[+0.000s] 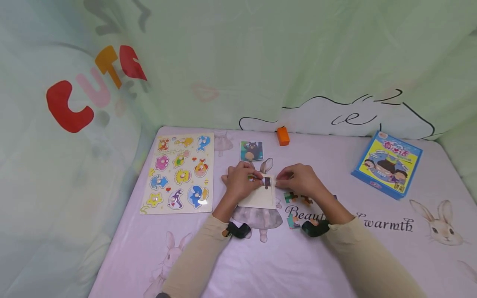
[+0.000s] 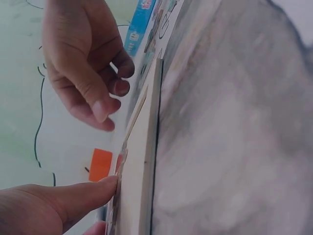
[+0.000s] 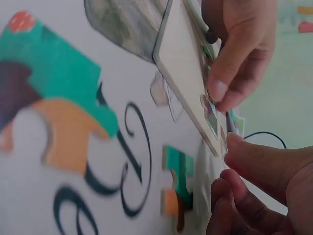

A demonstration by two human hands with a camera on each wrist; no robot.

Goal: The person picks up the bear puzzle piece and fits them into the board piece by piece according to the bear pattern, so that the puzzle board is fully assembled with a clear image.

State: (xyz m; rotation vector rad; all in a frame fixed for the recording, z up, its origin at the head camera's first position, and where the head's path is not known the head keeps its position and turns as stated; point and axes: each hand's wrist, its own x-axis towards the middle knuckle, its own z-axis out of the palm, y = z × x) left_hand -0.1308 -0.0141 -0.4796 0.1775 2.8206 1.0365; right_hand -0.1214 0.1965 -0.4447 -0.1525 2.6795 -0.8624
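A pale wooden puzzle tray (image 1: 257, 201) lies in front of me, with a few jigsaw pieces (image 1: 267, 182) along its far side. My left hand (image 1: 241, 182) reaches over the tray's far left part; its thumb (image 2: 105, 190) and a fingertip touch a piece there. At the tray's right edge is my right hand (image 1: 299, 180), its fingers bent loosely. In the left wrist view that right hand (image 2: 90, 63) holds nothing that I can see. Loose green, orange and brown puzzle pieces (image 3: 58, 93) lie right of the tray, partly hidden by my right arm.
Behind the tray is a bear picture card (image 1: 251, 151), with a small orange block (image 1: 283, 136) to its right. A wooden sea-animal peg board (image 1: 179, 174) lies at the left. A blue and yellow box (image 1: 387, 163) sits far right. Curtain fabric (image 1: 223, 62) borders the table.
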